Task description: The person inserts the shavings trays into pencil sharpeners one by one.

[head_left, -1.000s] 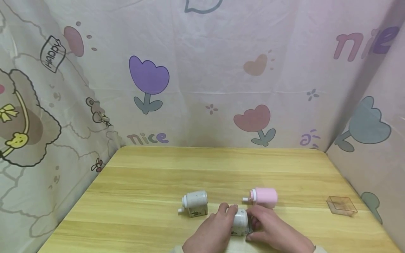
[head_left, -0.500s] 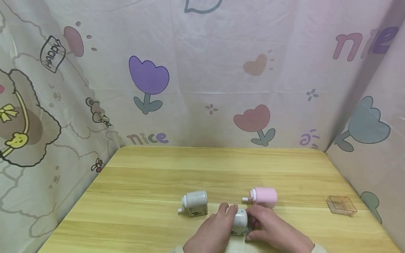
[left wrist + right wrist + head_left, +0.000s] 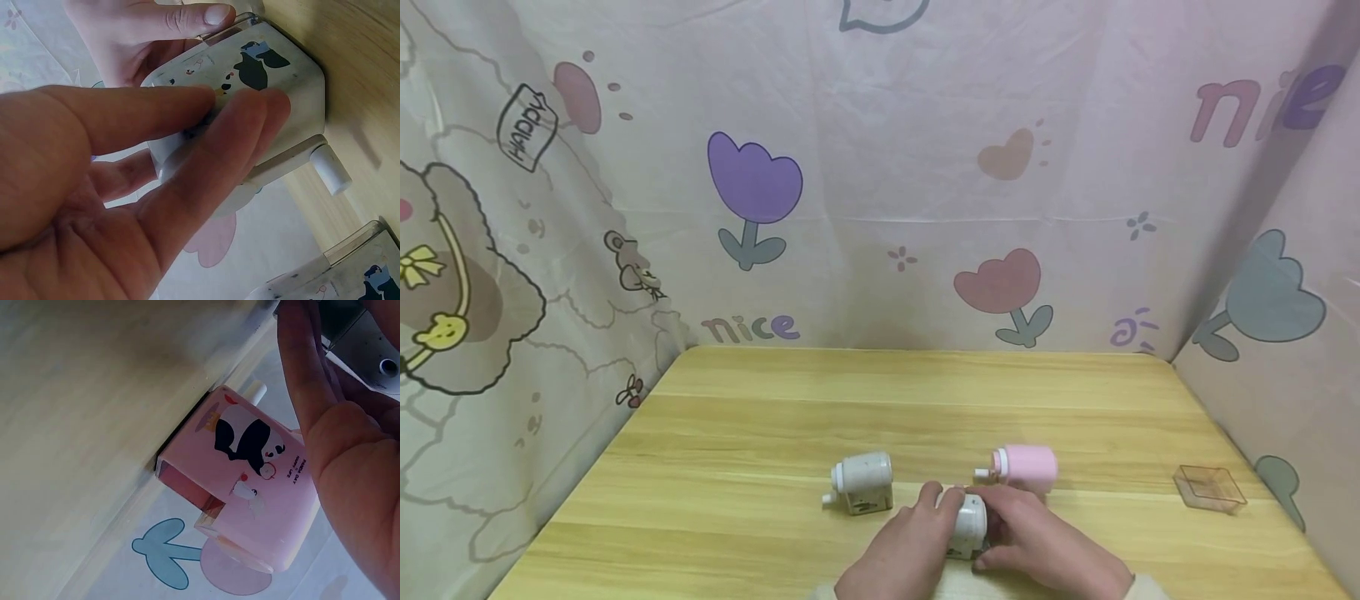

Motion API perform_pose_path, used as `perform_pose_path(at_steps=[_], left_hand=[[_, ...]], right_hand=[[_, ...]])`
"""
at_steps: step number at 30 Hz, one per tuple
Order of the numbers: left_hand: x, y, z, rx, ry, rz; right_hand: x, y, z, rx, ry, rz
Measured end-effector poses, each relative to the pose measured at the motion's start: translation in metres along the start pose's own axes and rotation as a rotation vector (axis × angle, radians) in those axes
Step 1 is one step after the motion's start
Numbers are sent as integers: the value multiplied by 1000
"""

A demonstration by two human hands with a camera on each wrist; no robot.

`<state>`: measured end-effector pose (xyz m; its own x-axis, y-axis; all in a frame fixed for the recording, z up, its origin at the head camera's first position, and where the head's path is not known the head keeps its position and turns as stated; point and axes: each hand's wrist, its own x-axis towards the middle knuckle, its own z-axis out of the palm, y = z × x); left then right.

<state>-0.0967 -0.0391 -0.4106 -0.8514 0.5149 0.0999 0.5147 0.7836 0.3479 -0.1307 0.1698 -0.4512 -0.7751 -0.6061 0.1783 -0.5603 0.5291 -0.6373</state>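
A white crank pencil sharpener (image 3: 970,527) with a panda print stands on the table at the front, between both hands. My left hand (image 3: 904,537) grips its crank side, and the white crank handle (image 3: 331,169) sticks out beside the fingers in the left wrist view. At the opposite end, my right hand (image 3: 1037,533) pinches the clear drawer (image 3: 240,24), its thumb on the drawer's edge and its fingers on the far side. Most of the drawer is hidden by the hand. The sharpener's pencil-hole end (image 3: 375,347) shows at the right wrist view's upper right.
A second white pencil sharpener (image 3: 865,483) stands left of the hands. Just behind the right hand is a pink pencil sharpener (image 3: 1030,467) with a gap low at its end. Near the table's right edge lies a clear orange-tinted drawer (image 3: 1210,490). Printed cloth (image 3: 880,167) encloses the table.
My right hand has shifted slightly left, closer against the sharpener's end, and less of the clear drawer shows. The left hand and the other sharpeners stay in place.
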Motion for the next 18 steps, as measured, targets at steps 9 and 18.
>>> perform_pose_path(at_steps=[9, 18], left_hand=[[0, 0, 1, 28, 4, 6], [1, 1, 1, 22, -1, 1]], right_hand=[[1, -2, 3, -61, 18, 70], [1, -3, 3, -55, 8, 60]])
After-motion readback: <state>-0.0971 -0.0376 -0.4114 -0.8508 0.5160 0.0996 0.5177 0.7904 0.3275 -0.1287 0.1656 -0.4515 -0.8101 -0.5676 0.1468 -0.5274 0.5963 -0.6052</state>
